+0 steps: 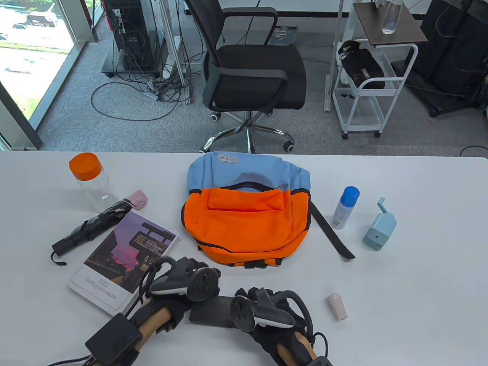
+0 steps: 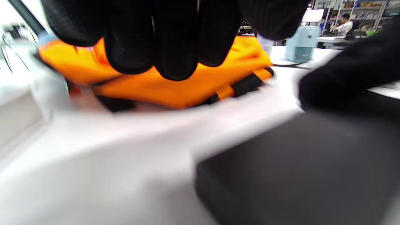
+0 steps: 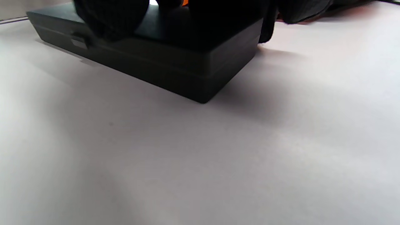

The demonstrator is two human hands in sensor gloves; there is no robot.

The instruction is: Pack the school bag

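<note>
An orange and blue backpack (image 1: pixel 244 221) lies flat in the middle of the table, and its orange bottom shows in the left wrist view (image 2: pixel 175 90). A flat black case (image 1: pixel 209 312) lies on the table in front of it. My right hand (image 1: pixel 251 301) holds the case's right end, with fingers (image 3: pixel 203 18) over its top (image 3: pixel 175 62). My left hand (image 1: pixel 190 276) hovers over the case's left end with its fingers (image 2: pixel 175 47) curled and holds nothing. The case fills the lower right of the left wrist view (image 2: pixel 297 168).
A book (image 1: pixel 122 263), a folded black umbrella (image 1: pixel 91 227) and an orange-capped clear bottle (image 1: pixel 89 181) lie left of the bag. A blue-capped spray can (image 1: pixel 345 207), a light blue pencil sharpener (image 1: pixel 379 227) and a small pale pink object (image 1: pixel 336 305) lie on the right.
</note>
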